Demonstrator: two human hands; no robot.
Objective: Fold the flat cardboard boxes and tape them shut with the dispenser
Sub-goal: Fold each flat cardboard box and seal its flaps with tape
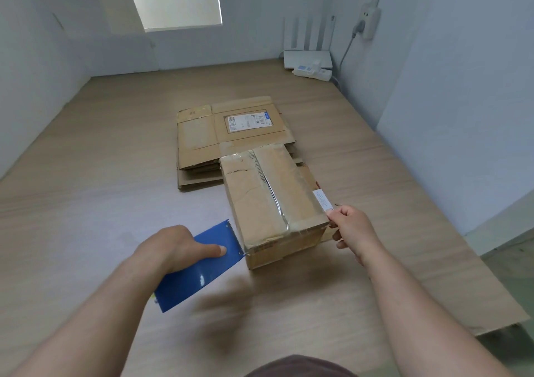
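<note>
at the left, the left hand (173, 246) is seen closed over a blue flat plastic tape dispenser (199, 269). one digit is laid straight along the blue plate and the others are curled out of sight beneath, so the dispenser is gripped rather than merely touched. its toothed front edge lies against the near face of the box, low at the left corner; whether the tape is severed there cannot be told. everything rests on a pale wooden surface (86, 174).

further back, left of centre, a stack of flat brown cardboard boxes (199, 142) lies unfolded, the top one bearing a white shipping label. just in front of its near right corner stands the folded brown cardboard box (254, 203). its top flaps are closed, and a strip of clear glossy tape (276, 200) is laid along the centre seam and down over the near face.

at the box's near right corner the right hand (354, 226) is closed on the cardboard, thumb on top and fingers curled against the side, so the box is braced. in the far right corner a white router (307, 59) is set against the wall.

the step in hand is judged to be the end of the seam taping on this box. the next move would call for the tape to be torn against the teeth while the box is kept braced, and for the loose end to be pressed flat. after that a flat box from the stack would be taken.
</note>
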